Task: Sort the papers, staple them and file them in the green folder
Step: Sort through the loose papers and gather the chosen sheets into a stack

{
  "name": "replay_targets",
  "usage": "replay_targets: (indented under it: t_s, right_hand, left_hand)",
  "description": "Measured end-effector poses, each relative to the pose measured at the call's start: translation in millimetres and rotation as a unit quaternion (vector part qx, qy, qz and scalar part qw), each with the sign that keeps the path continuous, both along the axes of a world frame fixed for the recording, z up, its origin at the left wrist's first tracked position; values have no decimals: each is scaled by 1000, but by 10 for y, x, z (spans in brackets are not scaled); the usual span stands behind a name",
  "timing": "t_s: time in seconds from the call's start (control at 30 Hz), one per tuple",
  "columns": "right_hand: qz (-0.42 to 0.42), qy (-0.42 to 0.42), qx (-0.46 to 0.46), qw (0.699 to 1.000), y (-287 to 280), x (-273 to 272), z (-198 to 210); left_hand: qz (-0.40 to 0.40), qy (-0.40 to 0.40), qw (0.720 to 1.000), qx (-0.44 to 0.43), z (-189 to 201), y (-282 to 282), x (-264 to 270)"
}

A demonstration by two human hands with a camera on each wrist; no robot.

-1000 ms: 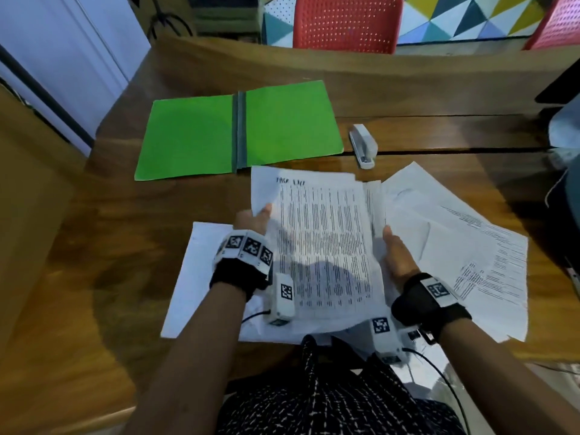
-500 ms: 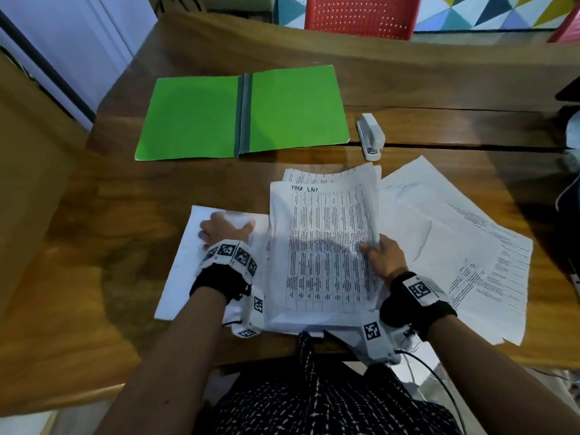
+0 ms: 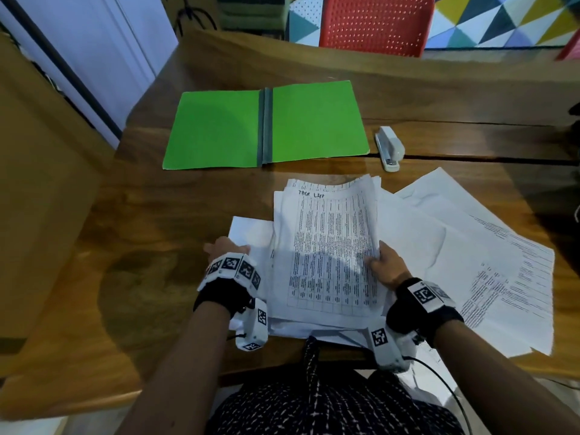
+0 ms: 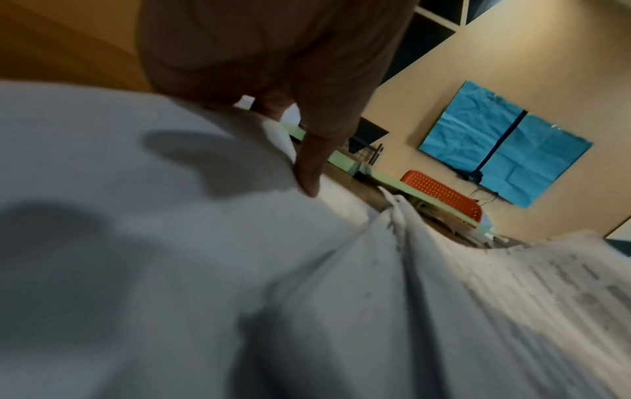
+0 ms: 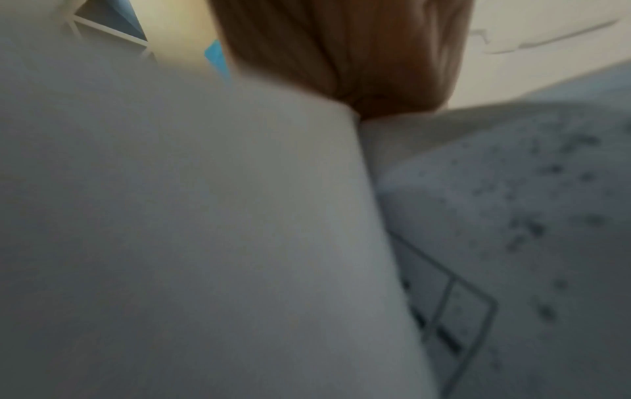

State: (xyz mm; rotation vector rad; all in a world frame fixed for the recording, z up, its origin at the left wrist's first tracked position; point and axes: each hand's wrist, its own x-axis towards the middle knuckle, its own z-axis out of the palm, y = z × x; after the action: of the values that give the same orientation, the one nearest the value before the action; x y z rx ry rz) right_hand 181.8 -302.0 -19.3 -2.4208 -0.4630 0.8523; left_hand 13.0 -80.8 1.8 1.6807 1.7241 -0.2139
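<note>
The stack of white printed papers (image 3: 326,252) lay lengthwise toward twelve o'clock; the right hand (image 3: 384,266) gripped its three-o'clock edge, the left hand (image 3: 224,248) rested flat at nine o'clock.

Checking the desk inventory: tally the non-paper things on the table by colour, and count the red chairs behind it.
Green: 1, the folder
White: 1, the stapler
Red: 2, a chair and the edge of another chair
Total: 4
</note>
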Motion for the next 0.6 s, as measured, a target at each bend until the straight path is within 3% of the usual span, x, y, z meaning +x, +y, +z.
replay_targets:
  t_s: [0.17,0.33,0.43,0.5,0.6]
  right_hand:
    - [-18,-15,-25,999,45,-66,34]
    - [-29,-15,-34,999,110,-128,60]
    - [-38,-14,-32,999,146,-169,84]
    - [-43,-15,-31,999,151,-191,106]
    - [-51,-19,-9,998,136,-244,122]
  left_hand:
    - [28,-67,997,-30,119,78,-35]
    - [-56,-84,992,-80,168,38,-59]
    - [-39,-125,989,-73,304,187,-38]
    - [-34,-180,983,-30,567,342,-68]
    - [-65,-248,959,118,1207,607,-148]
